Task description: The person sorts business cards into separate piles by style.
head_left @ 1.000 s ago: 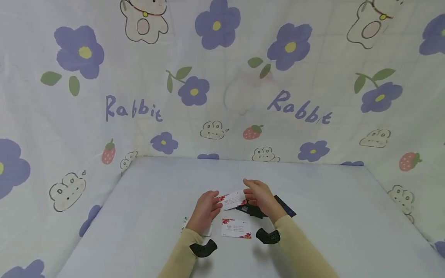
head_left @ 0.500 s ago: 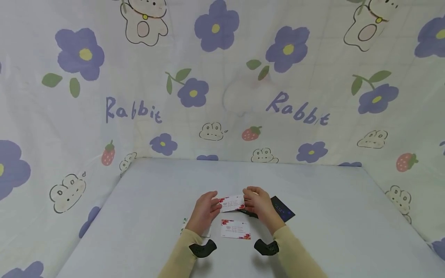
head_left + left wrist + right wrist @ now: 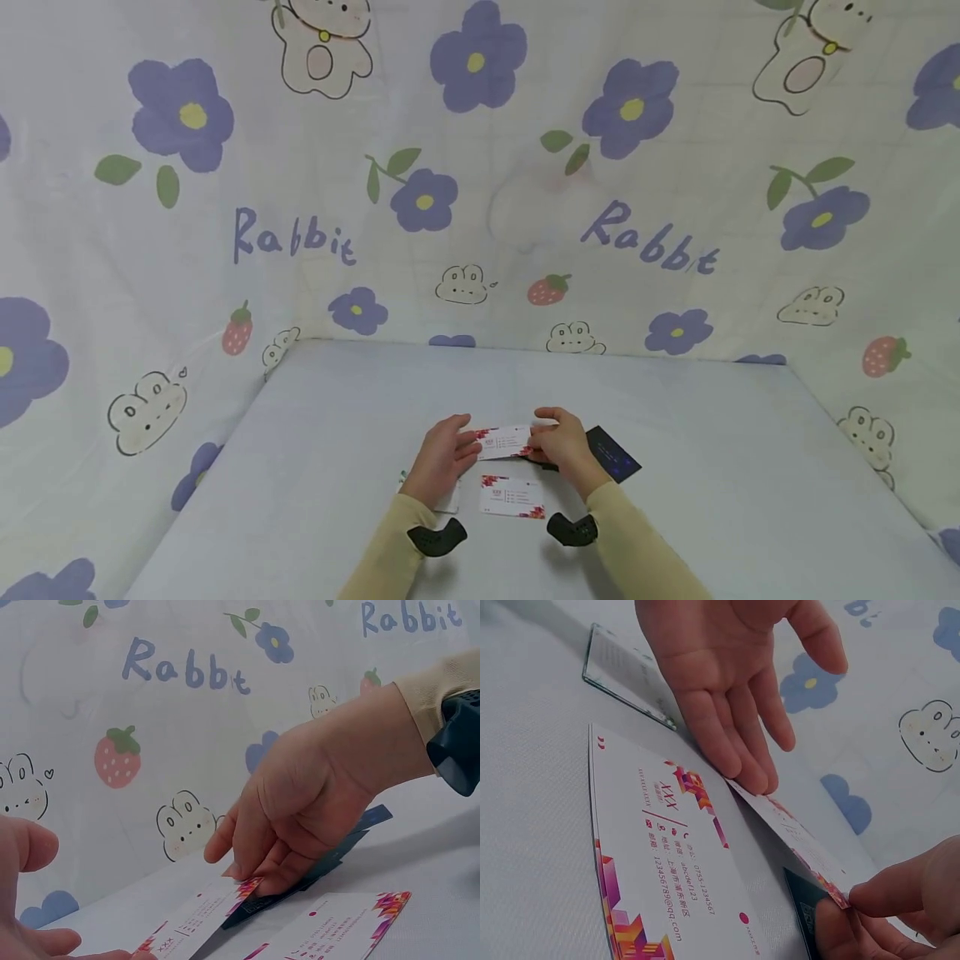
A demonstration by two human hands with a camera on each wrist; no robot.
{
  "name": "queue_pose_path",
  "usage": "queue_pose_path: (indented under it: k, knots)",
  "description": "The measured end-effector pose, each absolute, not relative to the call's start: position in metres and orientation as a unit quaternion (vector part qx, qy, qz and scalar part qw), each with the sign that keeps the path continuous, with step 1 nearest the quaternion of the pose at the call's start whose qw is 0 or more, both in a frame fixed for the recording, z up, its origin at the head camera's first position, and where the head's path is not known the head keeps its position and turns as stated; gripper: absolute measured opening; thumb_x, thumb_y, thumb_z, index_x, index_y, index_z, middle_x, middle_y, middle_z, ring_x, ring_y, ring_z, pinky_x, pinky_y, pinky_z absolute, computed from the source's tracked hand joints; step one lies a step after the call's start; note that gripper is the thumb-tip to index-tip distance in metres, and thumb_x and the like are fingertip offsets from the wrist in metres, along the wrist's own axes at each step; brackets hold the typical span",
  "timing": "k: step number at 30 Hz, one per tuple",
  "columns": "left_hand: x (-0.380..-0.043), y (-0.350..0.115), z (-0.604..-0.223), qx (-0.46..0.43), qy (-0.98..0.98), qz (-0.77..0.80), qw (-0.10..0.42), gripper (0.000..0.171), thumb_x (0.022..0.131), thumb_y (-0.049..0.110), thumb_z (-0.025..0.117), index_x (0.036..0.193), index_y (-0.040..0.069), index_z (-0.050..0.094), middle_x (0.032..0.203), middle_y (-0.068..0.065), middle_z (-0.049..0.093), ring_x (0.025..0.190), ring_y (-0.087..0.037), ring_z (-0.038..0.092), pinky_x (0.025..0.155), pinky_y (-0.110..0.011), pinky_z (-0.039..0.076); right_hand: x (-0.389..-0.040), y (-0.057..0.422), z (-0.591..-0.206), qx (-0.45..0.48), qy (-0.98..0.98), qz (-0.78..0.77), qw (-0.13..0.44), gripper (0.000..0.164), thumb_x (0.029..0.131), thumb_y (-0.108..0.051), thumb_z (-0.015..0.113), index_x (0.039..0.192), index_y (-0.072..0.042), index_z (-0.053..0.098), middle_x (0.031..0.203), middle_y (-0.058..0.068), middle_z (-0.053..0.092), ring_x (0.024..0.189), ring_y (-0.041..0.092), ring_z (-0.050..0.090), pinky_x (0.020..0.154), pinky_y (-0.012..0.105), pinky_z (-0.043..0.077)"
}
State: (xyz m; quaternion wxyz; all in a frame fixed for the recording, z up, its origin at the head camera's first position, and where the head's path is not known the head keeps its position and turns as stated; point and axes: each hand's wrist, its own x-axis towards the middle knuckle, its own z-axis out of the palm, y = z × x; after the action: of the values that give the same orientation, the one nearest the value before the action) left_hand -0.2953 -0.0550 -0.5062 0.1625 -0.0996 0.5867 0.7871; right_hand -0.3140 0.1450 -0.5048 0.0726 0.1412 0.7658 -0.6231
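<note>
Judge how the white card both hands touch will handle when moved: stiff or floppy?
The held white card looks thin, so probably light. It runs straight from left hand to right hand, suggesting modest stiffness. With both hands at opposite ends, squeezing inward might bow it.

From here I note smooth white paper cards (image 3: 679,862), matt cloth sleeves (image 3: 645,533), plastic-looking black wrist mounts (image 3: 438,538), finely textured counter (image 3: 536,825).

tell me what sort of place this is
Probably a screened-off tabletop workspace, perhaps indoors: a pale table, a flower-printed curtain around its left, far and right sides, and a white business card lying on it.
</note>
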Motion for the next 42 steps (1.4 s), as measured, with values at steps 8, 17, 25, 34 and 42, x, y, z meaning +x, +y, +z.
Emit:
queue_pose_path:
  k: [8,17,25,34,42]
  knots:
    - [-0.294,-0.054,-0.505,-0.103,0.591,0.785,0.155,0.064,0.107,0.035,0.048,0.158,0.001,0.028,0.158,-0.031,0.036,0.141,-0.042,0.047,0.121,-0.053,0.037,-0.309,0.15,-0.506,0.14,0.765,-0.625,0.066,0.056,0.089,0.01,0.067,0.142,-0.002,0.053,0.119,0.022,0.065,0.075,0.016,0.064,0.062,0.024,0.059]
    - [-0.292,-0.053,-0.506,-0.087,0.594,0.782,0.164,0.066,0.107,0.035,0.047,0.158,0.0,0.027,0.158,-0.033,0.037,0.143,-0.044,0.045,0.119,-0.054,0.038,-0.3,0.151,-0.501,0.14,0.755,-0.637,0.062,0.055,0.09,0.012,0.065,0.142,-0.001,0.052,0.12,0.022,0.064,0.074,0.015,0.063,0.061,0.023,0.058]
    - [-0.287,-0.055,-0.51,-0.084,0.577,0.794,0.169,0.065,0.108,0.034,0.046,0.159,0.0,0.024,0.155,-0.033,0.04,0.14,-0.044,0.049,0.116,-0.054,0.042,-0.292,0.154,-0.499,0.14,0.762,-0.628,0.065,0.054,0.09,0.011,0.065,0.141,0.0,0.053,0.119,0.022,0.064,0.073,0.016,0.063,0.062,0.025,0.059]
    - [-0.279,-0.051,-0.503,-0.081,0.569,0.8,0.171,0.065,0.107,0.032,0.046,0.159,0.001,0.022,0.154,-0.035,0.041,0.138,-0.046,0.05,0.115,-0.054,0.043,-0.279,0.162,-0.499,0.132,0.781,-0.608,0.047,0.054,0.088,0.012,0.067,0.139,-0.001,0.055,0.112,0.02,0.066,0.082,0.02,0.064,0.064,0.027,0.06]
    - [-0.27,-0.051,-0.492,-0.055,0.591,0.784,0.18,0.065,0.108,0.035,0.044,0.159,0.001,0.023,0.154,-0.034,0.041,0.137,-0.046,0.051,0.115,-0.055,0.043,-0.268,0.166,-0.494,0.099,0.829,-0.551,0.025,0.057,0.086,0.01,0.069,0.14,-0.002,0.055,0.109,0.02,0.067,0.087,0.021,0.065,0.066,0.028,0.061]
